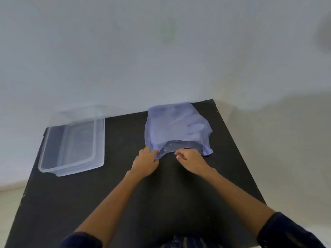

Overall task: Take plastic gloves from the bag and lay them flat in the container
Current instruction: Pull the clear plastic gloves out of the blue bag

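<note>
A pale blue, see-through plastic bag lies on the black table at the far right, its mouth facing me. Faint glove shapes show through its right side. My left hand pinches the left corner of the bag's mouth. My right hand has its fingers curled at the near edge of the mouth, touching the plastic. A clear rectangular plastic container stands at the far left of the table, and nothing shows inside it.
The table's far edge meets a plain light wall. The table's right edge runs close to the bag. Floor shows at the lower left, and dark sleeves at the bottom of the view.
</note>
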